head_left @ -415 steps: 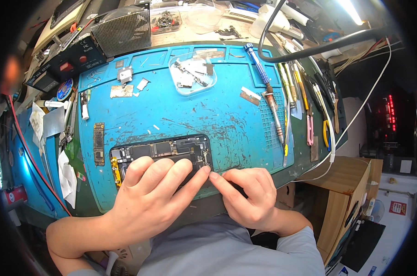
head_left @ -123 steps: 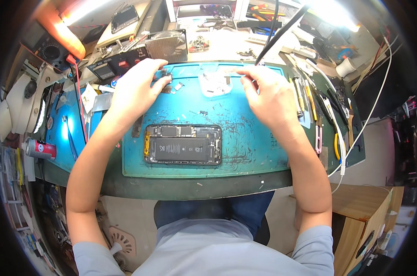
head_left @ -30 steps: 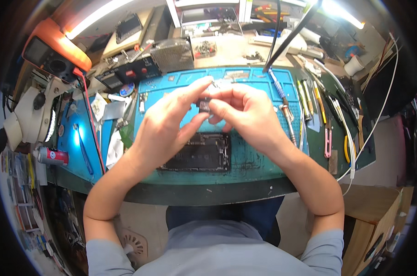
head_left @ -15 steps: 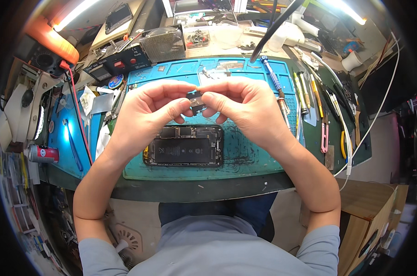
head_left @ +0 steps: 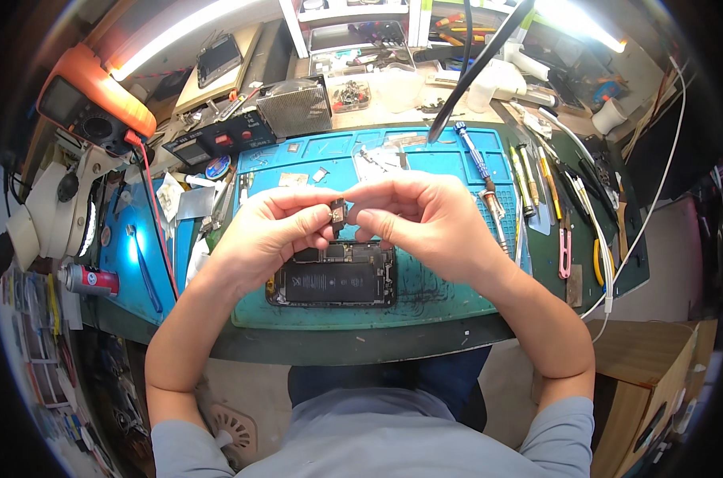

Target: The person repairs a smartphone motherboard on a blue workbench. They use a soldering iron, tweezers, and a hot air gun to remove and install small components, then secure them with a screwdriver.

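Both hands meet above the open phone in the head view, and their states differ: the left hand (head_left: 274,229) is pinched between thumb and fingertips on a small dark component with a reddish-brown patch (head_left: 338,215), while the right hand (head_left: 429,223) curls beside it, thumb standing slightly off and forefinger near the component's upper end. Whether that forefinger touches it cannot be told. Half a second ago the component lay flatter between the thumbs of both hands; now it stands nearly upright, its narrow shape turned toward the head, and mostly the left hand seems to carry it. That suggests the part is being turned over or looked at from another side, and it is not seated in anything. Just below the hands, the black rectangular phone without its cover (head_left: 361,256) lies flat on the blue silicone mat (head_left: 449,307), its flat black battery (head_left: 325,284) exposed and its upper left corner partly hidden by the left hand. Beyond them sits a clear plastic tray of small metal parts (head_left: 356,163); to the right lies a slim blue-handled screwdriver (head_left: 474,151). Dark green surface (head_left: 353,341) shows along the mat's near edge.
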`<state>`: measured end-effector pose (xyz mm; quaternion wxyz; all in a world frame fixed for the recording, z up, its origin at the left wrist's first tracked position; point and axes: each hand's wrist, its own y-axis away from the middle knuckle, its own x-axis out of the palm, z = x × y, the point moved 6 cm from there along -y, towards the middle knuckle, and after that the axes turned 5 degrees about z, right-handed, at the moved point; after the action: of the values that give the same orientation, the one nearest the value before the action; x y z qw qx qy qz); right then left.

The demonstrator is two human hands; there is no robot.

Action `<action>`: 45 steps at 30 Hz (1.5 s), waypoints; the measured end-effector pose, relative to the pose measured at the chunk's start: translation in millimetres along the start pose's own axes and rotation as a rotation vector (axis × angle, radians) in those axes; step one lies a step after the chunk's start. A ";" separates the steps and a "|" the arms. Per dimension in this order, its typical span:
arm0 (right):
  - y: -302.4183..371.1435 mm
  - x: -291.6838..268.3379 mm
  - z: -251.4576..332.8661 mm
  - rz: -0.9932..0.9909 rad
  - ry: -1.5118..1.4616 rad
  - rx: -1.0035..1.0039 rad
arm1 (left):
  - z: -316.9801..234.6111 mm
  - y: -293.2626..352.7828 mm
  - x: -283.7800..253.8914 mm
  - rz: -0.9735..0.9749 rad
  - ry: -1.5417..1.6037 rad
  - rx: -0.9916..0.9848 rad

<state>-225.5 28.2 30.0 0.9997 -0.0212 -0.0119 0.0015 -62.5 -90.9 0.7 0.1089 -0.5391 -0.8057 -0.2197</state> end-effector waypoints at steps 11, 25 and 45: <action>10.1 3.6 19.9 -0.139 0.316 -0.258 | 1.5 2.9 14.4 0.058 0.016 -0.069; 9.0 -2.2 10.3 -0.080 0.143 -0.093 | -12.4 6.9 24.6 0.048 -0.293 0.019; 22.3 31.9 98.0 -0.093 0.724 -0.124 | -11.5 7.0 9.3 0.081 -0.634 0.237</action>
<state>-196.0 54.7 127.7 0.9350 -0.0801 0.3414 -0.0525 -60.5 -86.4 16.3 -0.0767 -0.5957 -0.7974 0.0583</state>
